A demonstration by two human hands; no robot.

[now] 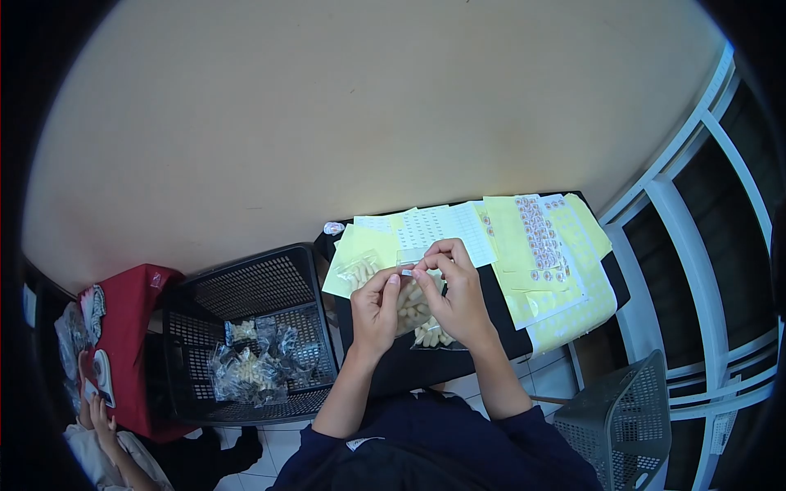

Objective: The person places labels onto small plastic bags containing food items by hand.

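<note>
Both of my hands meet over the near part of the black-covered table. My left hand [377, 309] is closed, its thumb and fingers pinching the upper part of a clear plastic bag [412, 311] filled with pale finger-shaped pieces. My right hand [455, 296] pinches at a small white label [407, 272] against the bag's top; its fingertips partly cover it. Another filled bag [432, 335] lies just below, by my right wrist. To the left, one more bag [358, 270] rests on a yellow sheet [340, 282].
Sticker sheets [536, 237] spread across the table's right side. On the left stands a black basket [315, 274] holding several filled bags [250, 372]. A grey basket [626, 417] is at lower right. Another person's hands [100, 417] are beside a red-covered table [135, 307].
</note>
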